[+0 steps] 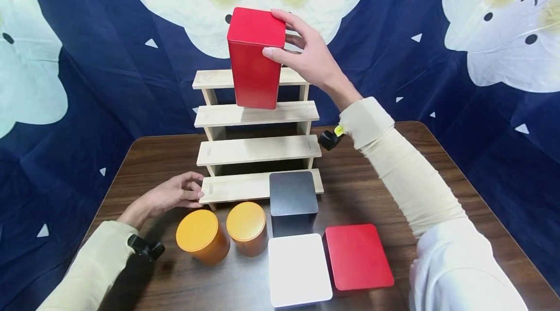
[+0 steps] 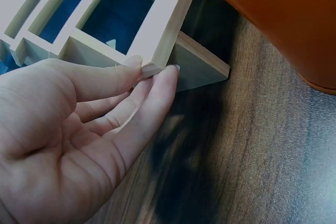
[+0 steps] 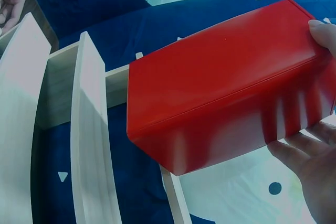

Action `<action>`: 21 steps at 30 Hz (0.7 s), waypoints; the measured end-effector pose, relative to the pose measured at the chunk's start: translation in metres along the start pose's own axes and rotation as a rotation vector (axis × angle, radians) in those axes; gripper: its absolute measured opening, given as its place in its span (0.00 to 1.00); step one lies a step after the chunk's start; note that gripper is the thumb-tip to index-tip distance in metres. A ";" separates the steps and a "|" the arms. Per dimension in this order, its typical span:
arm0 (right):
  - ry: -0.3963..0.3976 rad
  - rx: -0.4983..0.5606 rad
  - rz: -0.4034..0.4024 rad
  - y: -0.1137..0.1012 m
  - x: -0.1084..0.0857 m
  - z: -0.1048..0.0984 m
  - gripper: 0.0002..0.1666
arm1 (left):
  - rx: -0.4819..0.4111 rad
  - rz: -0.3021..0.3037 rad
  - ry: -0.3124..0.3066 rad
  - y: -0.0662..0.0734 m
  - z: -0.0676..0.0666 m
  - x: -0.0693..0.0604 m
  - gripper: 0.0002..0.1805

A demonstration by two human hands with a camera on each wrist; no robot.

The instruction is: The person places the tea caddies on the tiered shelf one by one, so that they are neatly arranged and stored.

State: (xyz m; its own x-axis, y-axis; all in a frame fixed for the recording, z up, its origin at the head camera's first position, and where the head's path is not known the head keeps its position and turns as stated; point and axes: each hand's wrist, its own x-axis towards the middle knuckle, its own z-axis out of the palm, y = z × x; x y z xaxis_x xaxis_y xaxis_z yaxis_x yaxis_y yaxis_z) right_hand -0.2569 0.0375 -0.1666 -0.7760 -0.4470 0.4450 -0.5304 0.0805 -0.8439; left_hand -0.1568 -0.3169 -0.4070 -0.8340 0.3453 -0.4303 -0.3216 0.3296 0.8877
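A tall red square canister [image 1: 255, 58] is upright in front of the upper boards of a stepped wooden shelf [image 1: 258, 150]. My right hand [image 1: 306, 51] grips it near its top, with the thumb on the front and the fingers round the right side. In the right wrist view the red canister's [image 3: 220, 82] lower end is by the upper boards; whether it touches them I cannot tell. Low on the left, my left hand [image 1: 170, 192] pinches the end of the lowest board. The left wrist view shows thumb and fingers of that hand [image 2: 84, 124] at the board's corner.
Before the shelf stand two orange round canisters [image 1: 197, 230] [image 1: 247, 221], a black square canister [image 1: 293, 194], a white one [image 1: 299, 269] and another red one [image 1: 358, 256]. All are on a dark wooden table [image 1: 144, 160]. A blue cloth [image 1: 153, 87] with white clouds hangs behind.
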 end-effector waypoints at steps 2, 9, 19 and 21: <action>0.004 0.010 -0.004 0.001 0.003 0.003 0.43 | 0.000 0.001 0.002 0.000 -0.001 -0.001 0.34; 0.001 0.018 0.020 0.001 0.016 0.015 0.44 | 0.001 0.007 0.008 -0.001 -0.003 -0.002 0.34; -0.015 0.016 0.014 0.004 0.031 0.030 0.44 | -0.005 0.009 0.014 -0.002 -0.002 -0.003 0.33; -0.025 0.010 0.024 0.004 0.034 0.031 0.45 | -0.003 0.007 0.016 -0.001 -0.001 -0.003 0.33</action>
State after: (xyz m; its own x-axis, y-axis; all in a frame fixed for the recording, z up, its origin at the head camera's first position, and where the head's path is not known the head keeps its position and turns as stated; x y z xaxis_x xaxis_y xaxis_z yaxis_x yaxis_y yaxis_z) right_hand -0.2748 -0.0050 -0.1641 -0.7800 -0.4669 0.4168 -0.5076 0.0824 -0.8576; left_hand -0.1545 -0.3192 -0.4067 -0.8433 0.3330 -0.4218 -0.3175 0.3244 0.8910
